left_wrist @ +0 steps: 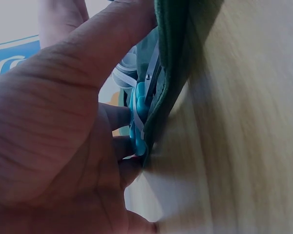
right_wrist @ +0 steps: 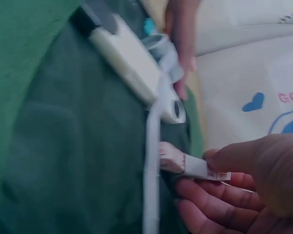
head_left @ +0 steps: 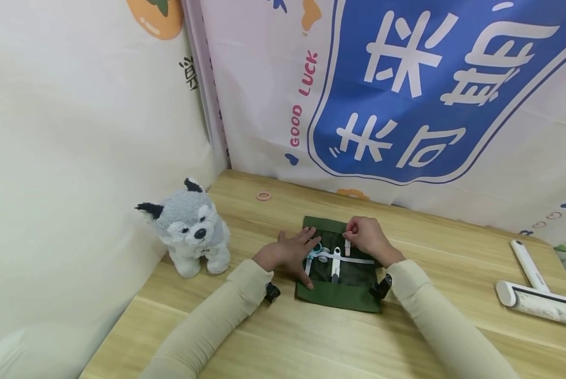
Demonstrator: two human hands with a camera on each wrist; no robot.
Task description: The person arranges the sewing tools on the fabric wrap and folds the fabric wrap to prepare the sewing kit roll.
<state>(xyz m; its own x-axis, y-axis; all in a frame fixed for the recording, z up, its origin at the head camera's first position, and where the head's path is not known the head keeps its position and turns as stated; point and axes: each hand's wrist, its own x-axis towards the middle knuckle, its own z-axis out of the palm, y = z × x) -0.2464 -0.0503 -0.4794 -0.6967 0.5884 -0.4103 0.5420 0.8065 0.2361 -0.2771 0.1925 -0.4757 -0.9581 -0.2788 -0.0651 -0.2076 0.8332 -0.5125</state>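
A dark green fabric tool roll (head_left: 341, 296) lies spread on the wooden table. A white elastic strap (head_left: 360, 260) crosses it over blue-handled scissors (left_wrist: 139, 114), a small white roll (right_wrist: 158, 45) and a white cutter knife (right_wrist: 132, 61). My left hand (head_left: 289, 253) rests on the roll's left edge with fingers spread, its fingertips touching the scissors' handles. With thumb and fingers my right hand (head_left: 370, 237) pinches the end of a folded tape measure (right_wrist: 195, 165), white with red marks. The tape's other end meets the strap, right of the knife; whether it is under the strap, I cannot tell.
A grey-and-white plush dog (head_left: 192, 231) sits left of my left arm. A small pink ring (head_left: 263, 196) lies toward the back of the table. At the right stands a white lamp-like device (head_left: 538, 302). Printed cloth (head_left: 264, 105) hangs behind the table.
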